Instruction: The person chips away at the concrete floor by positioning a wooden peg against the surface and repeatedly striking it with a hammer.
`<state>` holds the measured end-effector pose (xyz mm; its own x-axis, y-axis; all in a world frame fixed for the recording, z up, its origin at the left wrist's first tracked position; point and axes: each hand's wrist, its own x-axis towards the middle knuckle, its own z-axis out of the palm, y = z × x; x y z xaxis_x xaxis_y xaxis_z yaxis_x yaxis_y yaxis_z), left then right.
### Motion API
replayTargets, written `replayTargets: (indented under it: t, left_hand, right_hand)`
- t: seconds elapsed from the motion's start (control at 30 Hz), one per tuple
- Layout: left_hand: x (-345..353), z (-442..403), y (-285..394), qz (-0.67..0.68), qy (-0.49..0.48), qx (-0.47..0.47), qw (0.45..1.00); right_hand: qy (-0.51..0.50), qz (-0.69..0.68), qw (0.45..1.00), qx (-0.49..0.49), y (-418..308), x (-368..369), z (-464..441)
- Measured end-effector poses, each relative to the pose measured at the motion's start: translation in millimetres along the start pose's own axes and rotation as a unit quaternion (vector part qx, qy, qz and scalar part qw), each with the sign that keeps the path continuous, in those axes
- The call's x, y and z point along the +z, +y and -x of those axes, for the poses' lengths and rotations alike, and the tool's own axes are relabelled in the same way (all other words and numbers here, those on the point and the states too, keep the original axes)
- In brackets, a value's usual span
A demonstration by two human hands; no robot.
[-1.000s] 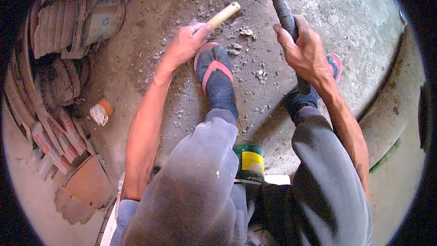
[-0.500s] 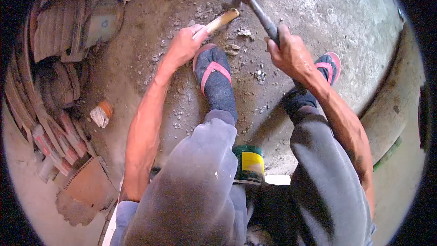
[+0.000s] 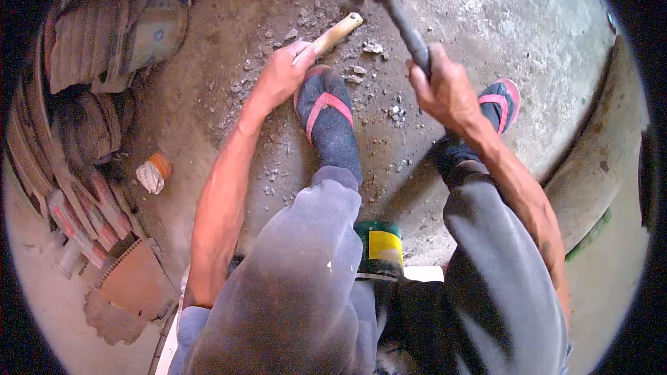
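Note:
My left hand (image 3: 281, 73) is wrapped round a pale wooden handle (image 3: 337, 33). Its far end points up and to the right; what tool it belongs to, if any, I cannot make out. In my right hand (image 3: 448, 90) is a hammer (image 3: 408, 33), gripped by its dark handle. The hammer's head is blurred by motion, above and slightly right of the wooden handle's tip. Small grey stone chips (image 3: 373, 48) lie on the floor below the two tools.
My left foot (image 3: 326, 107) and right foot (image 3: 499, 103), in socks and pink-strapped flip-flops, rest on the concrete floor. A green and yellow can (image 3: 382, 246) stands between my legs. Worn tyre-like pieces (image 3: 90, 48) are piled left, near an orange and white object (image 3: 154, 172). A curved greyish object (image 3: 590, 156) lies right.
My right hand has shifted slightly down and right, and the hammer with it is blurred at its head. The left hand keeps the wooden handle in nearly the same place.

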<state>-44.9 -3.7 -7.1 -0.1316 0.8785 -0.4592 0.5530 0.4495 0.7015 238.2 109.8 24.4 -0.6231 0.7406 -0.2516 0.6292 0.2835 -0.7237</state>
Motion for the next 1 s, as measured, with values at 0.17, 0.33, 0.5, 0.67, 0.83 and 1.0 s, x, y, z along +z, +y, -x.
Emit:
replayTargets:
  t: [0.17,0.33,0.5,0.67,0.83,1.0]
  left_hand:
    - [-8.1,4.5,17.3,0.133,0.034,-0.055,0.989]
    - [-0.9,-6.0,0.7,0.098,0.030,-0.032,0.994]
    - [9.9,-4.0,-9.4,0.093,0.034,-0.021,0.995]
    - [8.7,-2.8,-1.9,0.103,0.035,-0.017,0.994]
    - [8.1,-1.4,-3.5,0.053,0.033,-0.004,0.998]
    - [5.4,-0.5,6.6,0.109,0.035,-0.031,0.993]
  right_hand:
    - [0.074,0.011,0.997,-0.004,-35.7,-48.8,-17.6]
    - [0.132,-0.030,0.991,-0.002,-75.9,-79.3,-31.6]
    - [0.222,-0.070,0.963,-0.137,-76.5,-59.9,-32.6]
    - [-0.046,0.091,0.994,-0.043,-3.4,-10.0,-28.7]
    - [0.073,0.069,0.990,-0.096,-50.5,-49.4,-38.4]
    - [0.168,-0.016,0.985,-0.025,-80.4,-49.4,-38.6]
